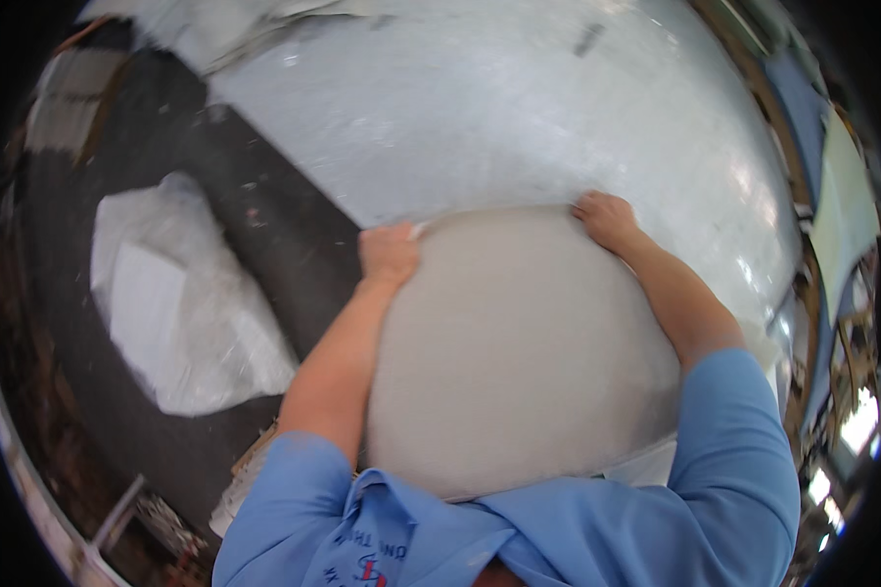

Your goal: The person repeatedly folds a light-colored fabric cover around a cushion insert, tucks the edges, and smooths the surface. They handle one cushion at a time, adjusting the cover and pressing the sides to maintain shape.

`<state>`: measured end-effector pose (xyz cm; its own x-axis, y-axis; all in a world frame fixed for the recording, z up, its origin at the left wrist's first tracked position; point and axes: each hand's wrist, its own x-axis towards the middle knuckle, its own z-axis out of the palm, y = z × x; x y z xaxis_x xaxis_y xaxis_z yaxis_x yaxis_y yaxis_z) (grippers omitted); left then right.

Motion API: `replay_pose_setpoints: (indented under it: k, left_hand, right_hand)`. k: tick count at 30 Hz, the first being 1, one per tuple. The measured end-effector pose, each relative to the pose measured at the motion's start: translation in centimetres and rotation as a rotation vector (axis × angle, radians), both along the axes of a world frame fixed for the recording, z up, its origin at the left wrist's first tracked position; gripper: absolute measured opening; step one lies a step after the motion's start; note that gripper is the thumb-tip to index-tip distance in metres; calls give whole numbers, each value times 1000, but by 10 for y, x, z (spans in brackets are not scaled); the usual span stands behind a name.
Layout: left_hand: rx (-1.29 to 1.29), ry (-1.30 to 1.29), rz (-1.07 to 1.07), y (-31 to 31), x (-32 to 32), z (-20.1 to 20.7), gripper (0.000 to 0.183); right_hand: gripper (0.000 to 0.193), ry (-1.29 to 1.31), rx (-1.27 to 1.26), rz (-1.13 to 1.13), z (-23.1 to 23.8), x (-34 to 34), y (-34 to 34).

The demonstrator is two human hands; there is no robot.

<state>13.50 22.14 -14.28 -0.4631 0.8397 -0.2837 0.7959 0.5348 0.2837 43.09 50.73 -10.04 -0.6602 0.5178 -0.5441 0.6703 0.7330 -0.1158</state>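
A beige-grey cushion, a broad pad with rounded corners, lies in front of me, its near edge against my blue shirt. My left hand is closed on its far left corner, where a small whitish bit shows beside the fingers. At the far right corner my right hand is closed too, fingers curled over the edge. The cushion hides its own underside and the fingertips beneath it. Beyond both hands spreads a shiny pale sheet, which looks like plastic film.
On the dark surface to the left lies a clear plastic bag with something white inside. More pale sheeting is heaped at the far left. Along the right side hangs a pale greenish sheet beside blue material.
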Motion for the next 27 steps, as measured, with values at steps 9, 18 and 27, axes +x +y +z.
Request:
replay_pose_setpoints:
  k: [9, 18, 27]
  left_hand:
    - [29, 29, 20, -3, 7, 23, 21]
    - [43, -272, 364, -26, 3, 77, 69]
    - [101, -1634, 856, -133, 18, 100, 82]
  right_hand:
    - [28, 246, 35, -24, -5, 3, -4]
    - [49, 286, -202, -277, 21, 30, 18]
    - [68, 680, -508, -1283, 219, 121, -55]
